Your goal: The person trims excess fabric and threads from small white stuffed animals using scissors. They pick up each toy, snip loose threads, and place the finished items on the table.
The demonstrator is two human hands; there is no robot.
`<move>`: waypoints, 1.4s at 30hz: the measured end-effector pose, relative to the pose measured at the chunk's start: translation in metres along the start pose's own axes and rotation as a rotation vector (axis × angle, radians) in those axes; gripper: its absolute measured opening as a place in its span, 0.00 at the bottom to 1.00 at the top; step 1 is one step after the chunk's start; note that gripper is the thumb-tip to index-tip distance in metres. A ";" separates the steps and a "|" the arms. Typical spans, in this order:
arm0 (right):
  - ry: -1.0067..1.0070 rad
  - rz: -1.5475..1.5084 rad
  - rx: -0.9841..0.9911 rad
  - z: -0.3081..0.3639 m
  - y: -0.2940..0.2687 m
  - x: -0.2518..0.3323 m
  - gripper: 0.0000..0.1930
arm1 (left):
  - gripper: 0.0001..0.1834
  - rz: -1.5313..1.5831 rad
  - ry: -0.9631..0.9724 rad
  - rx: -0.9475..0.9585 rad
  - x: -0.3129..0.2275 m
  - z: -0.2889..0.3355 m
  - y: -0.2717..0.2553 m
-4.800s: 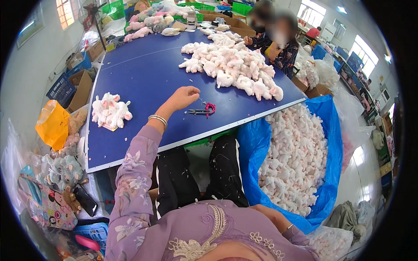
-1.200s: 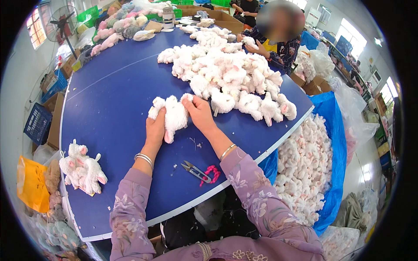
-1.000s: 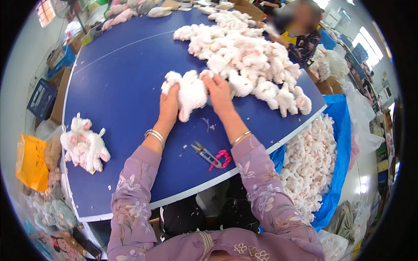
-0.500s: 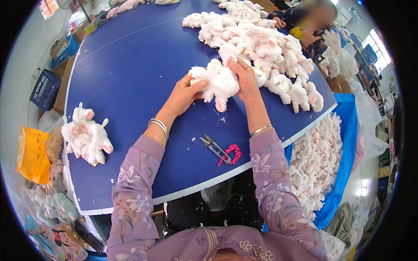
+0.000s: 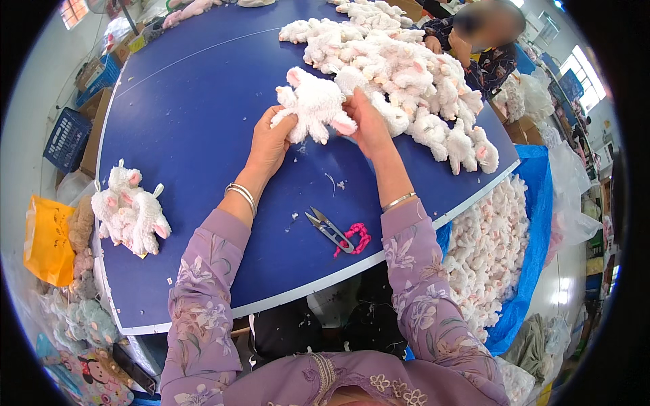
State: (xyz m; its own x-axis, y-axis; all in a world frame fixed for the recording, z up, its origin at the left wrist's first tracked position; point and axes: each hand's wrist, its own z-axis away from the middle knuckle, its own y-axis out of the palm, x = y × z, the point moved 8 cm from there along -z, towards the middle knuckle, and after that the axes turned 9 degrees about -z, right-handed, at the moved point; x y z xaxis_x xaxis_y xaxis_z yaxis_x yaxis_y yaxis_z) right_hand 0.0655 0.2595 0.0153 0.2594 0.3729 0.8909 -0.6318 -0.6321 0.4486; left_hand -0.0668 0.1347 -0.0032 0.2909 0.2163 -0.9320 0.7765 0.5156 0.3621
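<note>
A white fluffy plush toy skin (image 5: 313, 101) with pink-lined ears is held above the blue table (image 5: 203, 88). My left hand (image 5: 272, 135) grips its left side, thumb on top. At its right side, beside a pink-lined ear, my right hand (image 5: 369, 122) is closed on the plush. Just beyond the right hand lies a heap of similar white plush skins (image 5: 399, 61). Thread snips (image 5: 328, 230) with a pink cord (image 5: 359, 238) rest near the table's front edge. A few more plush pieces (image 5: 132, 213) sit together at the table's left edge.
A blue sack (image 5: 535, 223) full of small white plush pieces stands to the right of the table. At the far right a person (image 5: 477, 47) sits behind the heap. An orange bag (image 5: 51, 243) and blue crates (image 5: 71, 139) are on the left. Thread scraps dot the tabletop.
The plush toy skin has been turned over between my hands and shifted slightly left and away. An ear that hung at its bottom now points right. The snips stay put.
</note>
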 end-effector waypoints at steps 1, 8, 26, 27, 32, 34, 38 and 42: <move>0.013 0.026 0.024 0.002 0.004 -0.002 0.25 | 0.13 0.018 0.006 -0.012 -0.003 0.002 0.003; -0.208 0.208 0.042 0.001 0.005 0.003 0.09 | 0.14 -0.038 -0.010 0.153 0.000 0.003 0.018; -0.038 -0.077 0.080 0.006 0.005 0.001 0.07 | 0.13 -0.056 -0.013 0.113 0.008 0.001 0.008; -0.024 -0.069 0.065 0.004 0.003 -0.001 0.08 | 0.12 -0.035 -0.008 0.114 0.003 0.001 0.012; -0.013 0.050 0.020 0.003 0.002 -0.002 0.12 | 0.08 0.032 0.010 0.030 0.002 0.001 0.008; -0.135 0.142 -0.004 0.006 0.005 0.007 0.12 | 0.08 0.056 0.038 0.003 0.000 -0.001 0.002; -0.474 0.387 0.151 0.023 0.037 0.019 0.07 | 0.12 0.076 0.046 -0.037 0.004 -0.008 -0.007; -0.523 0.556 0.183 0.038 0.061 0.022 0.15 | 0.11 0.092 0.036 -0.080 0.002 -0.006 -0.009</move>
State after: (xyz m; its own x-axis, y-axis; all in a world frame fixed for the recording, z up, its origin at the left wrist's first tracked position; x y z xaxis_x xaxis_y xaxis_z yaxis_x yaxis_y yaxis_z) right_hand 0.0606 0.2030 0.0646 0.2795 -0.3708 0.8857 -0.6513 -0.7509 -0.1089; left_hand -0.0762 0.1354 -0.0082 0.3375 0.2946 -0.8940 0.6999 0.5566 0.4476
